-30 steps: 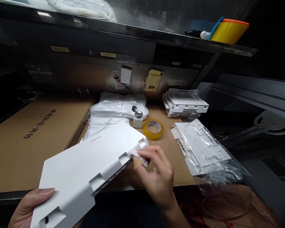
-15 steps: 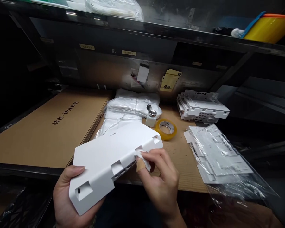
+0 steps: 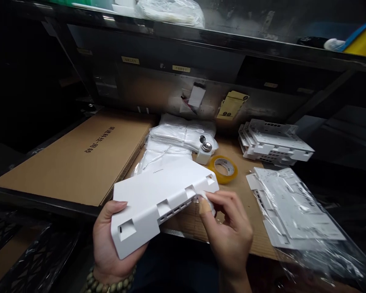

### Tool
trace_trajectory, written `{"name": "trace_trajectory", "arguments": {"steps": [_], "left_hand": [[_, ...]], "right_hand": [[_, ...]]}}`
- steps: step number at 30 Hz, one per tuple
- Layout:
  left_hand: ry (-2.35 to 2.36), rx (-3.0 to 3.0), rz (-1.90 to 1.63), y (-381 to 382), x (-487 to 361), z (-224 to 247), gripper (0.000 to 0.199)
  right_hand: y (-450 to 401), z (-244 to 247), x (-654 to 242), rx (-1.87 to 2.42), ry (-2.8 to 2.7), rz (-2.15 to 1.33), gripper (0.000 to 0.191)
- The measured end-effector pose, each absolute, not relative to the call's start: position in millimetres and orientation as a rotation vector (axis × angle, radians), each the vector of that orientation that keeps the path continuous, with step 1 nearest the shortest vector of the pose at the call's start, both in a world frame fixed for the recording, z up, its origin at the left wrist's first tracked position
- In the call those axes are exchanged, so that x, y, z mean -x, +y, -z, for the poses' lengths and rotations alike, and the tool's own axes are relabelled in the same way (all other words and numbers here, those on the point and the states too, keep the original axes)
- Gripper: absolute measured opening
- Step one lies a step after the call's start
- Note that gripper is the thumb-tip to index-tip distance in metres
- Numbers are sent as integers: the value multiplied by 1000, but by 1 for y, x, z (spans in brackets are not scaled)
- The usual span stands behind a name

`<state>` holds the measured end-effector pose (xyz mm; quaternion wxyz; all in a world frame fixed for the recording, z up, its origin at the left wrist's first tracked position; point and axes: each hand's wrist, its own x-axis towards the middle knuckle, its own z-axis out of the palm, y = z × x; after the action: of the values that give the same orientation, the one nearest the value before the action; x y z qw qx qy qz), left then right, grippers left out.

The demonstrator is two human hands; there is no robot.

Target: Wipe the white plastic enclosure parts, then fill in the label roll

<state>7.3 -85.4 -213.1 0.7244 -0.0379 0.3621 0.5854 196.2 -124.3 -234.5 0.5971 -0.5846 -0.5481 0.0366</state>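
A white plastic housing (image 3: 158, 191) with port cutouts along its near edge is tilted in front of me. My left hand (image 3: 116, 240) grips its left end, thumb on top and palm beneath. My right hand (image 3: 228, 228), its thumb wrapped in a tan covering, pinches a small white cloth (image 3: 209, 204) against the housing's port edge, toward the right end. Just behind the housing are a roll of yellow tape (image 3: 232, 171) and a white bottle (image 3: 203, 156) with a metal top. Part of the cloth is hidden by the fingers.
Flat brown cardboard (image 3: 70, 162) is stacked at left. White bags (image 3: 177, 136) lie behind the housing. More white housings (image 3: 277, 142) are stacked at back right, with another in clear plastic (image 3: 299, 207) nearer. A dark shelf (image 3: 183, 34) spans overhead.
My right hand has slid the cloth from the recess on top down to the port edge of the housing. The whole scene has shifted to the right in view.
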Motion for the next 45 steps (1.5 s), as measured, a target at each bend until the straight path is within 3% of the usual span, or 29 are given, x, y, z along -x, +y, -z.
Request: {"name": "trace_trajectory", "arguments": {"steps": [3, 8, 24, 33, 40, 45], "left_hand": [[979, 90, -1317, -80, -17, 203, 59], [881, 70, -1319, -78, -25, 200, 54], [835, 28, -1364, -79, -32, 209, 57], [895, -19, -1350, -69, -8, 214, 34], [858, -20, -1415, -65, -37, 208, 39], [788, -13, -1361, -68, -52, 200, 48]], "right_hand": [[-128, 232, -188, 1304, -1340, -176, 14], [-129, 228, -161, 1215, -1430, -308, 14], [-125, 236, -161, 1255, -1445, -193, 14], [-126, 250, -222, 1391, -1028, -71, 3], [-139, 237, -154, 1154, -1341, -259, 22], [-135, 241, -113, 1042, -1319, -202, 22]]}}
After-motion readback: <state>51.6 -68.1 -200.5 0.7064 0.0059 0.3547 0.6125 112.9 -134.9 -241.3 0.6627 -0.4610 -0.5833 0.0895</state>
